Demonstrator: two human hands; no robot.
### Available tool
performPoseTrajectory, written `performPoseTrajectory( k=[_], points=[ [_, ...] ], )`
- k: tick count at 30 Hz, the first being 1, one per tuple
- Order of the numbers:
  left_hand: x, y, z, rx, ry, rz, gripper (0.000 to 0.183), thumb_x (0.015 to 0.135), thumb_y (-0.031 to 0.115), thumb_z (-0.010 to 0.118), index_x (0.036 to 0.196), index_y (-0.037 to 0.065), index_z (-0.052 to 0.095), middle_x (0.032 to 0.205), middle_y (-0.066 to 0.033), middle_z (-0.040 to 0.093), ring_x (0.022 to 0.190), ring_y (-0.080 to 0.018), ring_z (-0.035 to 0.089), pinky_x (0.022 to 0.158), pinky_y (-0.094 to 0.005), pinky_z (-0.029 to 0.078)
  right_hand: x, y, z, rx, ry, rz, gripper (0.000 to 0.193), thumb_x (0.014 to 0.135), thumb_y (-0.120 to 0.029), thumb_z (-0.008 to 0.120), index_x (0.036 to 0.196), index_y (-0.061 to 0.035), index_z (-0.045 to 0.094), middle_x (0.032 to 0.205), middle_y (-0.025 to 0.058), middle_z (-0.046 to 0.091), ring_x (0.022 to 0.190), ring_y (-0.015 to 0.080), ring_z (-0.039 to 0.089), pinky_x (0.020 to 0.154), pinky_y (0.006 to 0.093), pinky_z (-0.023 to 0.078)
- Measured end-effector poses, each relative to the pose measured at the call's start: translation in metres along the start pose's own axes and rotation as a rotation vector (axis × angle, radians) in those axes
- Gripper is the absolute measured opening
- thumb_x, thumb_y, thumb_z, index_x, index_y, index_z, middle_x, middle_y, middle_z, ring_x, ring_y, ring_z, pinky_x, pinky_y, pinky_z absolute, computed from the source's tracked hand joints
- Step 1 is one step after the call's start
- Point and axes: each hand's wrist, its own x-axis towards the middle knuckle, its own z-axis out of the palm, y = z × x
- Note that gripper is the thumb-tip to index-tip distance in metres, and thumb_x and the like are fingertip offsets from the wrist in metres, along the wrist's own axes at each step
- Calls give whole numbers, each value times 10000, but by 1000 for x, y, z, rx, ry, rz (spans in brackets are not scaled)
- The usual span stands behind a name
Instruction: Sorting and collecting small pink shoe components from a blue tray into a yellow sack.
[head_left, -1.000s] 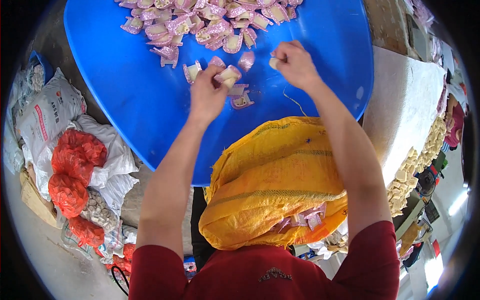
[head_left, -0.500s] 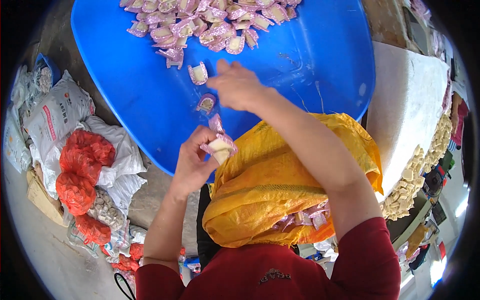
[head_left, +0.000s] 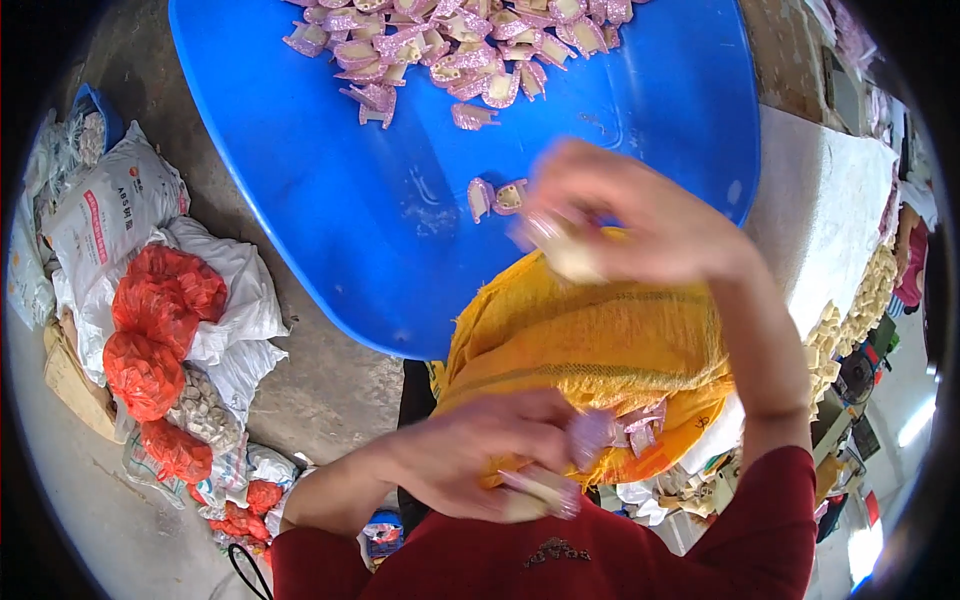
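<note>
My left hand, blurred, is closed on a cream U-shaped piece with a glittery pink rim, close to the mouth of a yellow woven sack. A smeared pinkish piece shows at its fingertips; whether it is gripped or falling, I cannot tell. Above the sack's far edge, my right hand grips another cream and pink piece, also smeared by motion. Similar pieces show inside the sack's opening. Two loose pieces lie in the blue tub beside my right hand.
A heap of the pink-rimmed pieces fills the tub's far end, with a single piece just nearer. White sacks and red bags stand on the left floor. Cream parts lie on a white-covered surface at right.
My left hand has come from the tub's near edge toward the sack's mouth. My right hand has drawn back toward me and right, now with a piece in it. The view has shifted slightly.
</note>
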Motion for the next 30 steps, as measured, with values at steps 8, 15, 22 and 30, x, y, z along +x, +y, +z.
performPoseTrajectory(
  k=[8,15,22,30],
  points=[
    [19,-63,77,1250,-153,-87,280,839,120,565,1119,104,567,1005,-174,514,916,-311,551,803,-396,465,-192,-53,60,-24,-302,283,417,857,-249,670,1238,-101,588,1179,170,588,1146,313,520,920,411,461],
    [35,-25,-25,1172,321,13,367,751,75,683,1111,112,626,1124,-138,562,1051,-335,548,901,-400,468,-131,-30,16,-29,174,266,470,792,-128,696,1241,-103,557,1040,111,643,997,267,624,786,405,519],
    [42,-63,-206,1478,1019,-300,628,735,46,717,1297,151,458,1268,-237,435,1177,-411,428,1006,-440,376,43,74,77,-635,-30,348,528,812,-129,638,1308,-260,513,1376,131,388,1141,387,468,978,419,446],
    [61,-123,-193,1622,885,-346,332,756,69,711,1023,91,514,1149,-230,496,1010,-372,520,827,-433,468,57,126,89,-640,70,450,353,815,-133,641,1166,-154,601,1168,77,564,1009,287,561,755,365,527]
  ],
)
